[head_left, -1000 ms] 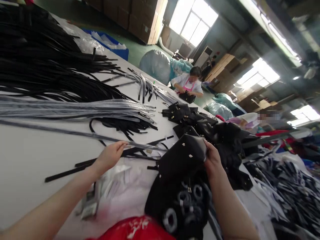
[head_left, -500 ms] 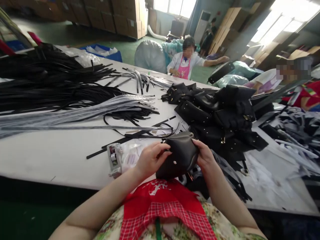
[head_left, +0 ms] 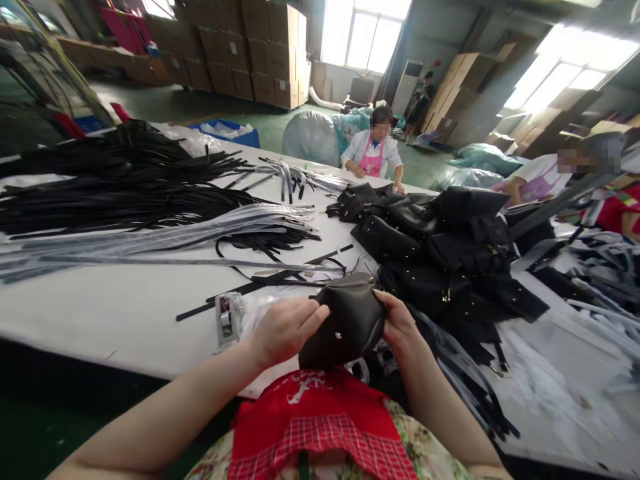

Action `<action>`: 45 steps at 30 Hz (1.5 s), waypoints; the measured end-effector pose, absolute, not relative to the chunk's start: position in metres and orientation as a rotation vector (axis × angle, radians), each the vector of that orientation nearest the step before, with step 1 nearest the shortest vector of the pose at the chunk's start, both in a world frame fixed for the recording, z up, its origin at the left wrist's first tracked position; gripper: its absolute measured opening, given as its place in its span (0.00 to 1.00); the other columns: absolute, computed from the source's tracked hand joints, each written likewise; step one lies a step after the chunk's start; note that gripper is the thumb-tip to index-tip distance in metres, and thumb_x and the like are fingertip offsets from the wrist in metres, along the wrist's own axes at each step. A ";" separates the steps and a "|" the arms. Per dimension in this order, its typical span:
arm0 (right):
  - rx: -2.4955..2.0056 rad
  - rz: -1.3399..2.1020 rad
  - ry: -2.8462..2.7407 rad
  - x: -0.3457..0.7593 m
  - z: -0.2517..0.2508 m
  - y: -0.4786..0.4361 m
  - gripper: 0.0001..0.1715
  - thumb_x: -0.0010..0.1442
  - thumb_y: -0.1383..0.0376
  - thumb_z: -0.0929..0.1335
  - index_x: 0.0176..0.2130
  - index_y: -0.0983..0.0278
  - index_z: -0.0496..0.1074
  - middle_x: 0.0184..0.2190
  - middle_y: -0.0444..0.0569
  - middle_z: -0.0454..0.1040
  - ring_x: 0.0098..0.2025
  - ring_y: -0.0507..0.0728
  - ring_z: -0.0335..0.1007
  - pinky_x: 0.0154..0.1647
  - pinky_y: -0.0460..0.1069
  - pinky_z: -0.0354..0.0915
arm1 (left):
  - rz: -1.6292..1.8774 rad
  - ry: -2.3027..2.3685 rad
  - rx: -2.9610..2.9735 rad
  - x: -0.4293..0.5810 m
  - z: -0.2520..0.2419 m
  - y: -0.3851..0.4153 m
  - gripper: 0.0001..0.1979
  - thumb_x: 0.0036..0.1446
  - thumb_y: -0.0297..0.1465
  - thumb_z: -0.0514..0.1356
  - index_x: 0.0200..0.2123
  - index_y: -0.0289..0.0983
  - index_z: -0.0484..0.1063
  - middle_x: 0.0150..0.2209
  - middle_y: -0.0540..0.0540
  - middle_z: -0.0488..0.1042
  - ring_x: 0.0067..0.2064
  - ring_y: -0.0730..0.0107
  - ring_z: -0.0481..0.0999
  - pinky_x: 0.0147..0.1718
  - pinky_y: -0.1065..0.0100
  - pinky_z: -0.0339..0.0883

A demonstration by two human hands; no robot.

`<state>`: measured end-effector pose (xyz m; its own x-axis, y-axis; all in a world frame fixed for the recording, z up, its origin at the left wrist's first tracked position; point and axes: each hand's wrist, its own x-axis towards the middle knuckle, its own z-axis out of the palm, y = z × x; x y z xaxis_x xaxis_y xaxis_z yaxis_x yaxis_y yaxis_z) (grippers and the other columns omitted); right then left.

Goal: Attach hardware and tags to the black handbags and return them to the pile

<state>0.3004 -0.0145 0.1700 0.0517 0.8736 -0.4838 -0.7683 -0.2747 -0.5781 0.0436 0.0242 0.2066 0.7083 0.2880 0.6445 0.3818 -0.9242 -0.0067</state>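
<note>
A small black leather-like bag [head_left: 350, 313] is held up at the table's near edge, just above my red apron. One light metal stud shows on its near side. My right hand [head_left: 399, 320] grips the bag's right edge, thumb on top and the other fingers mostly hidden beneath. On the left side, my left hand [head_left: 287, 325] is closed against the bag with its fingers together; some fingertips are hidden behind it. Close to my left hand are a small grey box [head_left: 227, 320] with little items inside and a clear plastic bag [head_left: 257, 310].
A heap of black bags [head_left: 440, 247] lies ahead to the right. Long black straps [head_left: 125, 200] and plastic-wrapped strips [head_left: 200, 230] cover the left side of the white table [head_left: 145, 300]. Across it a co-worker in a pink apron [head_left: 371, 160] stands; another is at the right.
My view has tilted up slightly. My hands and the bag have shifted a little left in view, and my left fingers have closed up from a pinch-like spread. The co-worker opposite has lowered an outstretched arm.
</note>
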 end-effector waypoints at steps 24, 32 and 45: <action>-0.983 1.497 -0.058 0.288 0.172 -0.021 0.08 0.49 0.73 0.70 0.33 0.67 0.75 0.27 0.49 0.80 0.28 0.56 0.78 0.32 0.48 0.76 | -1.299 -0.775 -2.982 0.034 0.201 0.022 0.09 0.65 0.28 0.53 0.45 0.38 0.71 0.38 0.45 0.76 0.37 0.70 0.76 0.34 0.71 0.69; -0.944 1.566 -0.117 0.289 0.168 -0.016 0.04 0.50 0.73 0.71 0.31 0.69 0.75 0.27 0.51 0.80 0.29 0.57 0.78 0.36 0.50 0.75 | -0.860 -0.396 -2.861 0.029 0.212 0.042 0.11 0.66 0.27 0.48 0.43 0.36 0.70 0.37 0.45 0.76 0.33 0.69 0.75 0.30 0.70 0.68; -0.956 1.411 0.014 0.307 0.174 -0.019 0.07 0.48 0.73 0.70 0.32 0.67 0.75 0.26 0.47 0.80 0.28 0.56 0.77 0.34 0.49 0.75 | -1.662 -1.515 -3.379 0.041 0.213 0.032 0.06 0.61 0.32 0.56 0.34 0.36 0.70 0.35 0.46 0.77 0.35 0.69 0.75 0.33 0.69 0.69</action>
<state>0.3068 -0.0193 0.1740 0.2232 0.8155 -0.5340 -0.8257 -0.1330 -0.5482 0.0409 0.0316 0.2132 0.5065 0.8247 0.2516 0.1742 -0.3837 0.9069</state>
